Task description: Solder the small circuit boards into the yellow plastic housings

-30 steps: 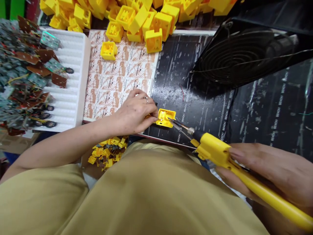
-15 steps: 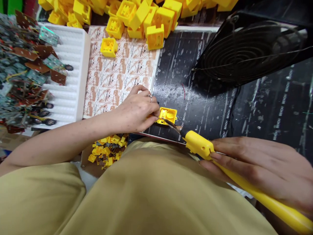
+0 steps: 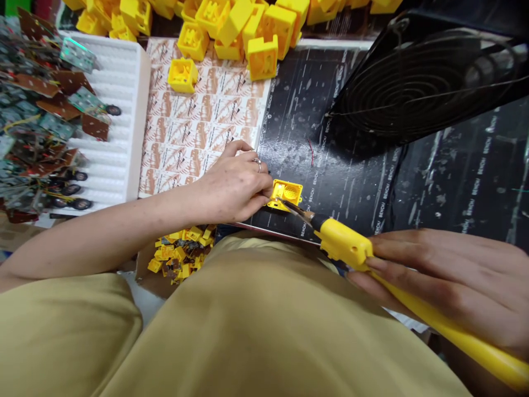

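Observation:
My left hand [image 3: 235, 184] pinches a small yellow plastic housing [image 3: 286, 194] and holds it down on the black mat [image 3: 351, 182] near its front edge. My right hand [image 3: 450, 281] grips a yellow-handled soldering iron [image 3: 351, 248]. The iron's metal tip rests at the lower edge of the housing, pointing into it from the right. A ring shows on one finger of the left hand.
A pile of yellow housings [image 3: 231, 27] lies at the back. A white ridged tray [image 3: 115, 121] with circuit boards [image 3: 37, 110] stands at the left. A black fan [image 3: 413, 82] leans at the right. Yellow scraps [image 3: 182, 256] fill a box by my lap.
The soldering iron's tip moved left from the housing's right side to its lower edge, and my right hand came closer. My left hand and the housing stayed roughly in place.

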Action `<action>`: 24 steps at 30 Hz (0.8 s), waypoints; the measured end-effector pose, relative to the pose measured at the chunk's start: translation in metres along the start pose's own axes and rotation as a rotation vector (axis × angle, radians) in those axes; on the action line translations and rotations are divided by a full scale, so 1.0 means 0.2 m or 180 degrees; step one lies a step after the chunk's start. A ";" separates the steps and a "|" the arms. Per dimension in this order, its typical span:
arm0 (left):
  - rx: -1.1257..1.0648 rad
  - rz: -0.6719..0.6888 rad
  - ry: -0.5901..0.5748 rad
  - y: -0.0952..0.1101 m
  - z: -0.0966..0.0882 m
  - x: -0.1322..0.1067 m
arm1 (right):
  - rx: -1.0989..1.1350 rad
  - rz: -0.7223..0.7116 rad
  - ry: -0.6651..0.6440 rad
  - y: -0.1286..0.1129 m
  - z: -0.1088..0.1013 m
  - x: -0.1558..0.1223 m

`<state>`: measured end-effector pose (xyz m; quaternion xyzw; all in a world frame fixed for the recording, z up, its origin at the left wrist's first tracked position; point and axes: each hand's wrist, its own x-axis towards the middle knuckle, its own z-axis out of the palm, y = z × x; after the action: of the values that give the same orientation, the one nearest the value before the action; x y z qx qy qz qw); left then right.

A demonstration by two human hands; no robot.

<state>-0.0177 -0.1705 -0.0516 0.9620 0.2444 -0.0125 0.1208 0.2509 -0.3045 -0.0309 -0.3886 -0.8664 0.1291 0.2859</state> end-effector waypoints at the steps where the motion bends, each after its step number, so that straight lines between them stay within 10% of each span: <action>1: -0.0007 -0.0006 -0.0014 0.00 0.00 0.00 | 0.0030 0.0025 -0.0048 0.00 -0.01 -0.02; 24: -0.0097 -0.0282 0.0673 -0.01 0.03 -0.03 | -0.0030 0.0481 0.0265 0.11 0.01 -0.10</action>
<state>-0.0227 -0.1732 -0.0563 0.9443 0.2983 0.0874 0.1082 0.2743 -0.3051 -0.0507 -0.4592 -0.8226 0.1298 0.3093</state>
